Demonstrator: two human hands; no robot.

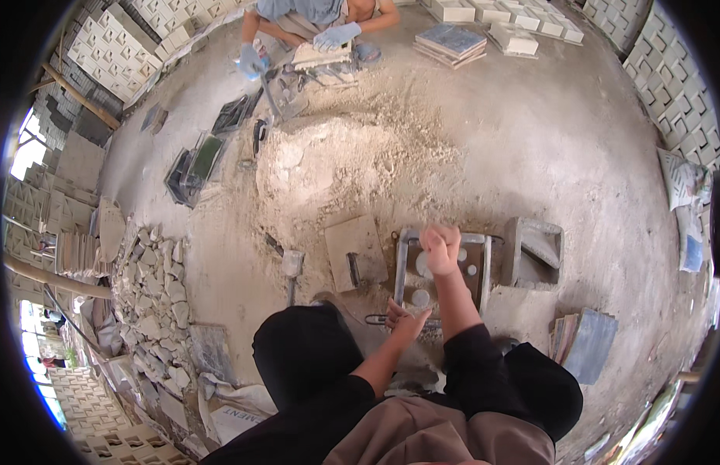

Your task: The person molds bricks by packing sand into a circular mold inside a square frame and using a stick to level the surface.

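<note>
A rectangular metal mould frame (486, 273) lies on the ground between my knees, with round pale pieces inside it. My left hand (407, 318) is at its near left corner, fingers bent around the near bar beside a looped handle (374, 318). Above the far side of the frame, my right hand (441, 246) is closed in a fist, slightly blurred; whatever it may hold is hidden. A square board (346, 239) with a dark block on it rests left of the frame. To the right stands a grey box-shaped mould (521, 260) with a slanted piece inside.
A heap of pale powder (321, 159) lies ahead, with a trowel-like tool (292, 263) nearer me. Broken rubble (152, 291) is piled at left, stacked plates (592, 341) at right. Across the heap, a gloved person (336, 36) works on a block near patterned blocks (115, 50).
</note>
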